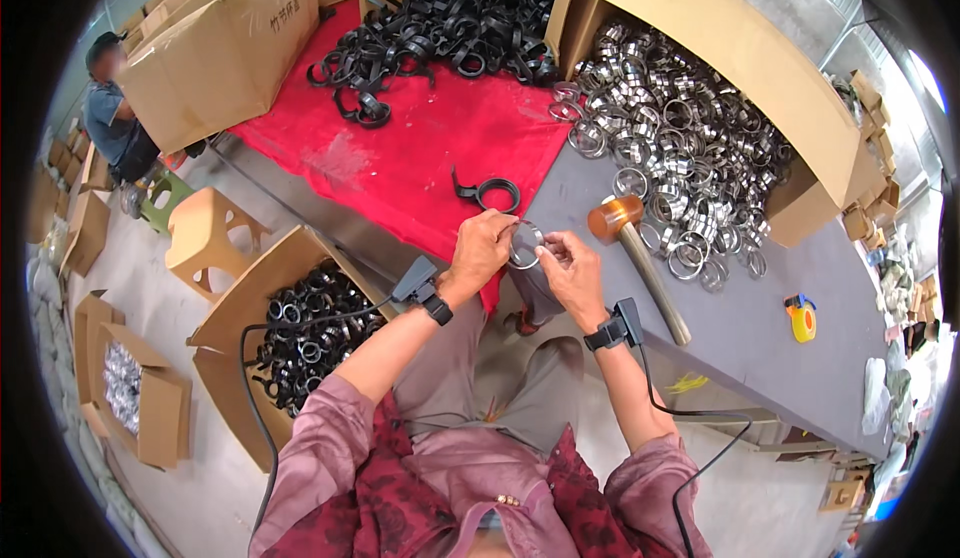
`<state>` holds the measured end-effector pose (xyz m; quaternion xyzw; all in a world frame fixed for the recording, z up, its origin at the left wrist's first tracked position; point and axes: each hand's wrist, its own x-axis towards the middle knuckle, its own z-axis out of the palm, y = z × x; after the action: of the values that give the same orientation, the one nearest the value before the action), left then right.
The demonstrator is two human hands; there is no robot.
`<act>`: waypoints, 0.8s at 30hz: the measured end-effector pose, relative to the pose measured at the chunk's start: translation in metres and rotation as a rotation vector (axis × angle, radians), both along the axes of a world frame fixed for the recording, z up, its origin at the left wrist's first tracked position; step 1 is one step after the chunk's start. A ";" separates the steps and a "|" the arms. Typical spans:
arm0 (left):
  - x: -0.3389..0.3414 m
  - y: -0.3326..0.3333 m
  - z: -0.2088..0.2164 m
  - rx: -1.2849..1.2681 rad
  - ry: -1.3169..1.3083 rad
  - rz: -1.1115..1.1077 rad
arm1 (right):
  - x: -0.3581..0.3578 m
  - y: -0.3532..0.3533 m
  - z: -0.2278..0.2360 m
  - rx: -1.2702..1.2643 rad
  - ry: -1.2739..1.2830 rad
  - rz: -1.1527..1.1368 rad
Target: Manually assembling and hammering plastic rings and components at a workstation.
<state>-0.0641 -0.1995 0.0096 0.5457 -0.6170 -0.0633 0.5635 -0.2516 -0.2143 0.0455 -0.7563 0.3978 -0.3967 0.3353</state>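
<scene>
A shiny metal ring (524,245) is held upright between my two hands, just off the table's near edge. My left hand (482,250) pinches its left side, and my right hand (573,270) grips its right side with thumb and fingers. Just beyond my left hand, a black plastic ring with a side arm (497,195) lies on the red cloth (400,158). To the right of my right hand rests a mallet (616,220) with an amber head and a long handle, on the grey tabletop (740,318).
A heap of metal rings (690,138) spills from a tipped carton (760,38). Black ring parts (450,28) pile at the back. An open box (225,383) of black parts stands at lower left, near a stool (205,228). A tape roll (803,320) lies right; a person (112,118) sits far left.
</scene>
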 end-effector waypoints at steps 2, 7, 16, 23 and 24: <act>0.000 0.002 -0.001 -0.041 -0.024 0.015 | 0.000 0.002 -0.001 0.020 0.055 -0.017; 0.001 0.005 0.000 -0.064 -0.032 -0.009 | 0.002 -0.004 -0.008 0.374 -0.281 0.083; 0.001 0.014 0.021 0.331 0.178 -0.112 | -0.005 -0.014 -0.010 0.615 -0.468 0.318; 0.003 0.011 0.015 0.333 0.277 -0.043 | 0.011 0.016 0.011 0.302 -0.199 0.246; 0.000 0.011 0.017 0.353 0.307 -0.072 | 0.012 0.018 0.009 0.302 -0.247 0.226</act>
<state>-0.0636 -0.1889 0.0264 0.5973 -0.5225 -0.2728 0.5439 -0.2393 -0.1963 0.0544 -0.6829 0.3211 -0.3821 0.5334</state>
